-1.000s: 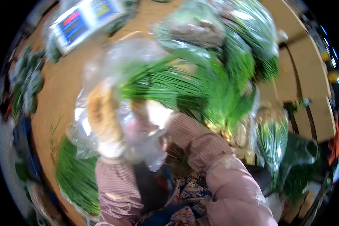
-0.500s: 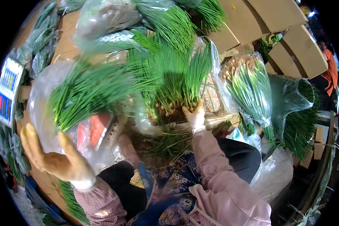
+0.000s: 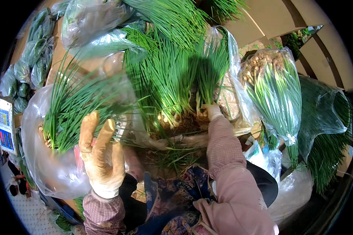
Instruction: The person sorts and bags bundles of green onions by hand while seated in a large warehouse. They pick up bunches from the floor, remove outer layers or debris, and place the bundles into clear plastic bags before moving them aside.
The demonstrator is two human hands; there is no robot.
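Observation:
My left hand (image 3: 102, 156), in a tan glove, is raised with its fingers apart and holds nothing. Behind it a loose bunch of spring onions (image 3: 62, 113) lies across a clear plastic bag (image 3: 47, 172); its leaf tips are smeared by motion. My right hand (image 3: 210, 111), also gloved, is closed around the root end of a few spring onions (image 3: 211, 78) at the right edge of a larger heap (image 3: 168, 86). The heap stands with white bulbs towards me, on soil. The fingertips of my right hand are partly hidden among the bulbs.
A bagged bunch of spring onions (image 3: 272, 94) lies at the right, beside more greens under plastic (image 3: 321, 113). Cardboard (image 3: 278, 19) stands at the far right. Filled bags (image 3: 94, 19) lie at the far left; a scale's panel (image 3: 5, 125) is at the left edge.
My left hand has moved right and its fingers point more upward. The onions on the left have settled onto the plastic bag. My right hand has shifted slightly right and closed on stems.

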